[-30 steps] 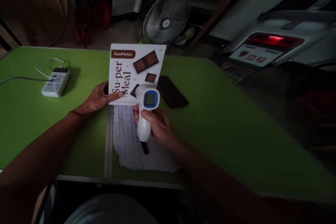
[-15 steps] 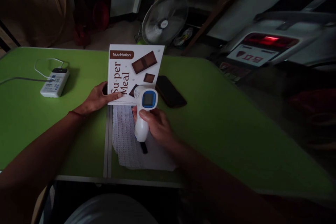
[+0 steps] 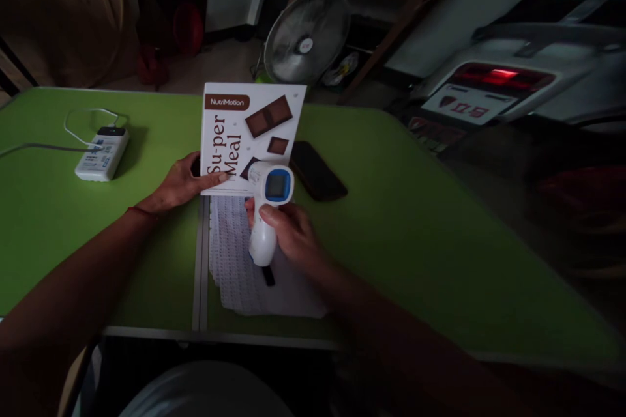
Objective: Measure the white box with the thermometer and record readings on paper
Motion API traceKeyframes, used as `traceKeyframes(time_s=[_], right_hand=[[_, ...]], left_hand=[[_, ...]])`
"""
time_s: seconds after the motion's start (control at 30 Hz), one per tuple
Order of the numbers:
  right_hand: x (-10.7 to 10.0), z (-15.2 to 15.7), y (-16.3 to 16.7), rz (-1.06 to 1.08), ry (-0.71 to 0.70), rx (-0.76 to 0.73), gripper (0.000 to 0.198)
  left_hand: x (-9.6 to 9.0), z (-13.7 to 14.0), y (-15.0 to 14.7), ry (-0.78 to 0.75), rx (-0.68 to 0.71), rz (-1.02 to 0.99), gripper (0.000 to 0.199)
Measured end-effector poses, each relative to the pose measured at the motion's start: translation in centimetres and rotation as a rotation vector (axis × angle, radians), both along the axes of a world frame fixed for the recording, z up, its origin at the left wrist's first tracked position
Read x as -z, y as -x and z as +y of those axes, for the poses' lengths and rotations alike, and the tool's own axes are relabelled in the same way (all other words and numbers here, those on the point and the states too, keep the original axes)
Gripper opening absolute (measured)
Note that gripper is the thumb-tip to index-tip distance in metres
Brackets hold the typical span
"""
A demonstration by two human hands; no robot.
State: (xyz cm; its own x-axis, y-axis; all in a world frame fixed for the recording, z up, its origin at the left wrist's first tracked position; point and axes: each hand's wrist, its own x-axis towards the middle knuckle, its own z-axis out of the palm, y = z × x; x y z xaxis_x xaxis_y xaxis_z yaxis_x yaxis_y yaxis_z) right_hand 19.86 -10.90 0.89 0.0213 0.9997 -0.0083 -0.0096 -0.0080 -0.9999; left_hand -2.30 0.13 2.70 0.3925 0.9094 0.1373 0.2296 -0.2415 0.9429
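Note:
My left hand (image 3: pixel 188 182) grips the lower left edge of a white box (image 3: pixel 254 104) printed "NutriMotion Su-per Meal", its thumb lying across the front. The box faces me upright, with brown chocolate pieces pictured on it. Wrapped around the handle of a white infrared thermometer (image 3: pixel 265 234) is my right hand (image 3: pixel 293 228). The thermometer's blue-framed screen is towards me, and its head overlaps the box's lower right corner. Beneath both lie printed paper sheets (image 3: pixel 237 273) with a small black object (image 3: pixel 268 275) on top.
A dark phone (image 3: pixel 319 171) lies on the green table (image 3: pixel 415 234) right of the box. On the left is a white power bank (image 3: pixel 102 155) with cables. Beyond the table stand a fan (image 3: pixel 308 39) and a vehicle with a red tail light (image 3: pixel 506 76).
The thermometer has tilted very slightly, its handle end shifting a little down and left. Both hands and the box stay almost in place.

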Motion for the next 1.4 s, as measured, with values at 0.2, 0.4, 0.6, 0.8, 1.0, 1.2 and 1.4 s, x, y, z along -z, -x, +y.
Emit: traceKeyframes(time_s=[0.2,0.4,0.6,0.8,1.0,1.2,1.4], right_hand=[[-0.1,-0.1,0.2,-0.02,-0.038,-0.002,0.034],[0.3,0.1,0.0,-0.025,-0.073,-0.035,0.034],[0.2,0.0,-0.2,-0.026,-0.077,-0.045,0.03],[0.7,0.5,-1.2,-0.095,-0.124,-0.068,0.024],[-2.4,1.4,-4.9,-0.444,-0.068,-0.25,0.021],[-3.6,1.9,-7.0,-1.065,0.054,-0.105,0.029],[-2.3,2.7,-7.7,-1.341,0.082,0.014,0.021]], left_hand=[[0.2,0.1,-0.1,0.0,-0.009,-0.007,0.074],[0.2,0.2,0.0,-0.003,-0.01,0.017,0.074],[0.3,0.3,0.1,-0.008,-0.005,0.014,0.069],[0.3,0.1,-0.1,-0.01,-0.007,-0.007,0.07],[0.9,0.7,0.4,-0.054,-0.111,-0.038,0.073],[2.2,2.5,1.9,-0.189,-0.16,-0.033,0.076],[2.8,3.1,1.9,-0.267,-0.079,-0.001,0.075]])
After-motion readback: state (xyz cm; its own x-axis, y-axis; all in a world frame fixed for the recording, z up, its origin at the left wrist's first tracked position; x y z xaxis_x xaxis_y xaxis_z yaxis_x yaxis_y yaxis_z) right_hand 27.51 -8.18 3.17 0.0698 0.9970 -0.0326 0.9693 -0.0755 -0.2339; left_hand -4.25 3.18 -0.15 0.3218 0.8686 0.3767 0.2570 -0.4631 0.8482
